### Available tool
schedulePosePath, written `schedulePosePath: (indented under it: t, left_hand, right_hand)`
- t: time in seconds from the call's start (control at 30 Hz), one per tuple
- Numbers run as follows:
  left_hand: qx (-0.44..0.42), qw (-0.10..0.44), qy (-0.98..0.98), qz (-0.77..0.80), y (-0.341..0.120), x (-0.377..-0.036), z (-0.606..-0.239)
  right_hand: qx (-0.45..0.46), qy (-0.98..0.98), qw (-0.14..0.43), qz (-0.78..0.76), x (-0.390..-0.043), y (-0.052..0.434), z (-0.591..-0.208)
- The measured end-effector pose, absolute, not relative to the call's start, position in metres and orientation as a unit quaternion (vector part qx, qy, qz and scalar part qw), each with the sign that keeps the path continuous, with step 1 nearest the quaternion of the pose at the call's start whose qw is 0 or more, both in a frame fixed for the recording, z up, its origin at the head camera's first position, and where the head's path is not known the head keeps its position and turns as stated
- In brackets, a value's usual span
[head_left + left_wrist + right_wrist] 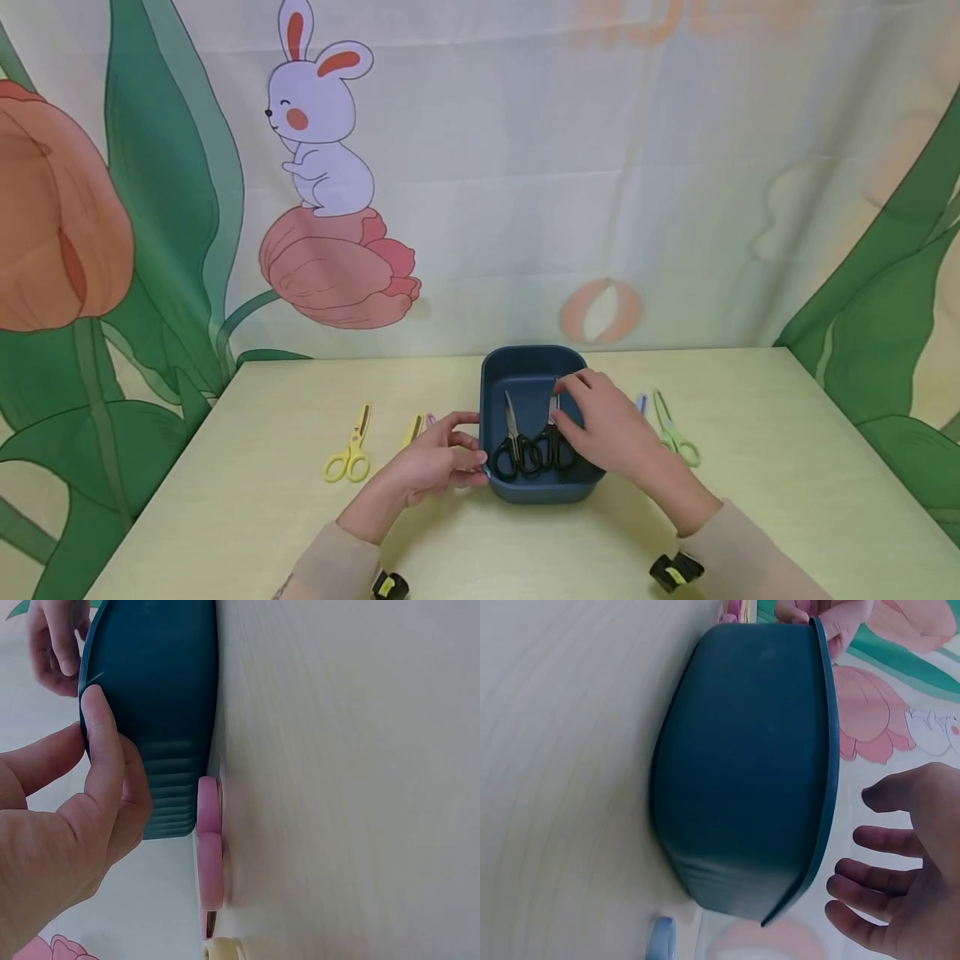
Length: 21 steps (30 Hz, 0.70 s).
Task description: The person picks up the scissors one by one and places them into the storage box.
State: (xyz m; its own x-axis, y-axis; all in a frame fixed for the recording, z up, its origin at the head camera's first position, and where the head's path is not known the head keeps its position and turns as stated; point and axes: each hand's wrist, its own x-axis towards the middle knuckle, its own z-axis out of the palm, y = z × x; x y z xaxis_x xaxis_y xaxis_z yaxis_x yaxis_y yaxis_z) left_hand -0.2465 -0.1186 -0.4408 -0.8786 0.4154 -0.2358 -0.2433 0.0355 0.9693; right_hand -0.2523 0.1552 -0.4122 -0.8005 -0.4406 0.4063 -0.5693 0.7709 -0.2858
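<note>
the head view is moderately bright, lit softly and evenly, seemingly from above. the desk looks pale from its back edge to its near edge. a faint, soft-edged shadow lies below the left hand, towards the desk's near edge. above the desk's back right corner, the backdrop has dim folds; its orange marks are blurred. the 2 wrist views are dimmer and cooler. in the left, a soft shadow edges the pink scissors, and the blue tray shows faint sheen. in the right, the right hand looks dark against paler backdrop.
</note>
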Motion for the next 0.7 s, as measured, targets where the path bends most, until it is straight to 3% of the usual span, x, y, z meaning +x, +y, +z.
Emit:
schedulePosePath:
  t: [0.23,0.7]
  left_hand:
    - [0.06,0.236,0.683,0.689,-0.118,-0.247,-0.441]
    - [0.058,0.237,0.688,0.684,-0.118,-0.246,-0.439]
  right_hand:
    - [0.222,-0.937,0.188,0.193,-0.251,0.175,-0.412]
    - [0.147,-0.961,0.131,0.192,-0.246,0.223,-0.416]
